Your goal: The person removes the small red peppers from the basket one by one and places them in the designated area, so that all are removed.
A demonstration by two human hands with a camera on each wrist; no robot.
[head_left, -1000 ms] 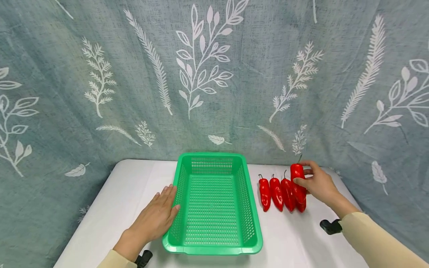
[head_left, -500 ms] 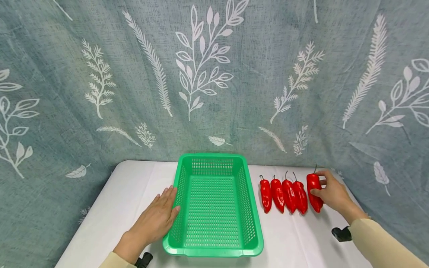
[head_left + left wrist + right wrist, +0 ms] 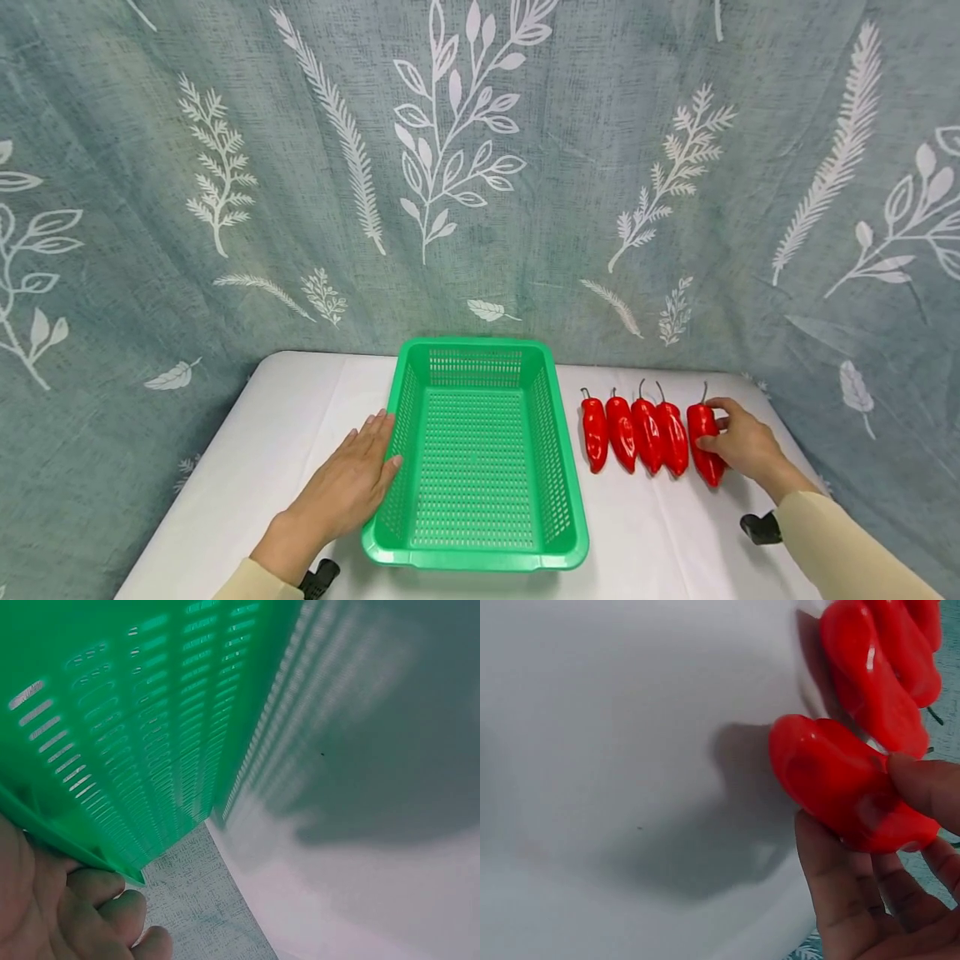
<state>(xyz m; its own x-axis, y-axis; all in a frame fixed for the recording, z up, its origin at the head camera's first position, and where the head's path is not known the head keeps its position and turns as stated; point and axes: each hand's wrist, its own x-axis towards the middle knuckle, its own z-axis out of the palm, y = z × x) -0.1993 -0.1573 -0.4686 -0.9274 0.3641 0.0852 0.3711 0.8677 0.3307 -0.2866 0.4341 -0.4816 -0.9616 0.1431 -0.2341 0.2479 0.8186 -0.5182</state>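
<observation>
My right hand (image 3: 742,442) holds a red chili pepper (image 3: 703,433) at the right end of a row of peppers. In the right wrist view the thumb lies on one side of that pepper (image 3: 840,787) and the fingers curl under the other. Several more red peppers (image 3: 672,437) lie side by side to its left, stems toward the back. My left hand (image 3: 341,479) rests with straight fingers along the left rim of a green plastic basket (image 3: 476,560). The left wrist view shows the fingers (image 3: 97,915) at the rim, beside the slotted basket wall (image 3: 165,727).
A white-covered table (image 3: 630,533) carries everything. Behind it hangs a grey-green curtain (image 3: 480,292) with white leaf prints, close against the table's back edge. The basket stands between the left hand and the peppers, with nothing in it.
The right hand has carried its pepper rightward from over the row and lowered it to the row's right end, a small gap from its neighbour. The left hand has stayed at the basket.
</observation>
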